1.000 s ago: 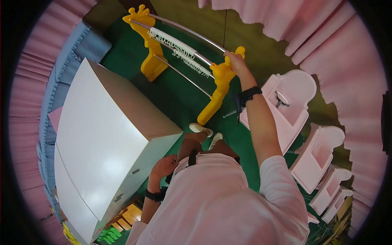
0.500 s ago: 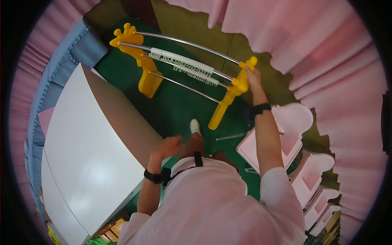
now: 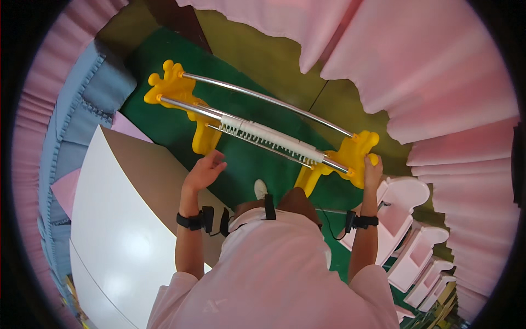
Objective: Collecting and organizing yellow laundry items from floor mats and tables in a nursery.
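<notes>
A children's rack [image 3: 268,101] stands in front of me, with silver bars running between two yellow giraffe-shaped end pieces. White plastic strips [image 3: 271,138] with rows of small prongs sit on its middle bars. My right hand [image 3: 373,171] is closed on the right yellow end piece [image 3: 359,156], by its outer edge; some of the fingers are hidden behind it. Just short of the foot of the left yellow end piece [image 3: 175,90], my left hand [image 3: 205,169] hovers with loosely bent fingers and holds nothing. Both wrists wear black straps.
To my left is a large white-topped table or cabinet [image 3: 129,219]. Blue ruffled sofa seating [image 3: 109,77] lines the far left. Several pink chairs [image 3: 419,249] stand in a row at the right, below pink curtains [image 3: 449,82]. The floor is covered by a green mat [image 3: 164,49].
The rack's right end has swung right and nearer to me, with my right hand still on it. My left hand has moved forward and left from near my waist toward the left end piece.
</notes>
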A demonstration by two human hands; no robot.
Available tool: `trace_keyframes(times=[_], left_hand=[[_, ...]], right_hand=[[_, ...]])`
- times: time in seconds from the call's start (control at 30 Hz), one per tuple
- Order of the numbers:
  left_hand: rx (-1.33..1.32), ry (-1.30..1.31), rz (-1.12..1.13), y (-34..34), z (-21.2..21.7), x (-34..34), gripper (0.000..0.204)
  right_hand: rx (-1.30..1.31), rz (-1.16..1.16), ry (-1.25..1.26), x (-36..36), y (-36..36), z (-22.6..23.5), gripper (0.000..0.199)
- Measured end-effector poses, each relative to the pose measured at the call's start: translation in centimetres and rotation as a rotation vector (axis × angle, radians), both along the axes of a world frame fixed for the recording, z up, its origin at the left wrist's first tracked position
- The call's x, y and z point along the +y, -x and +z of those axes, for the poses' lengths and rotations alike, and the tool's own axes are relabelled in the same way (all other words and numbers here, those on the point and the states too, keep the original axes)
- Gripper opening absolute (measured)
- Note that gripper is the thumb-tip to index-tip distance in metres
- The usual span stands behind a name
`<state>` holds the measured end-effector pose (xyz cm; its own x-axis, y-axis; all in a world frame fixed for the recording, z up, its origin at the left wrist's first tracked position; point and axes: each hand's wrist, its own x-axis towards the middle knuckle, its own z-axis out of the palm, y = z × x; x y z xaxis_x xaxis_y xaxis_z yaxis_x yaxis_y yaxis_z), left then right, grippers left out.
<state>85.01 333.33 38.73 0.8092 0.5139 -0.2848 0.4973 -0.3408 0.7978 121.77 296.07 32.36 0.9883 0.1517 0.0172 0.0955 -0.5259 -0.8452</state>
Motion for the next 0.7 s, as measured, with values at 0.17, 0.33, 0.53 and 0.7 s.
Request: trace_keyframes(times=[0.17, 0.33, 0.53, 0.7], left_hand=[[-0.098, 0.008, 0.445, -0.4, -3.4, 7.3, 0.039], [-0.11, -0.239, 0.67, -0.9, -4.5, 17.1, 0.046], [0.416, -1.206, 0.575, -1.9, -2.3, 30.1, 0.073], [0.299, -0.59, 0.622, 2.9, -5.8, 46.6, 0.067]], right_hand=[[-0.062, -0.184, 0.154, 0.9, -0.4, -1.2, 0.035], [-0.069, -0.216, 0.179, 1.5, -0.8, -0.7, 0.04], [0.033, -0.222, 0.22, 3.5, -5.3, 0.7, 0.039], [0.166, -0.202, 0.261, 6.6, -7.7, 4.6, 0.041]])
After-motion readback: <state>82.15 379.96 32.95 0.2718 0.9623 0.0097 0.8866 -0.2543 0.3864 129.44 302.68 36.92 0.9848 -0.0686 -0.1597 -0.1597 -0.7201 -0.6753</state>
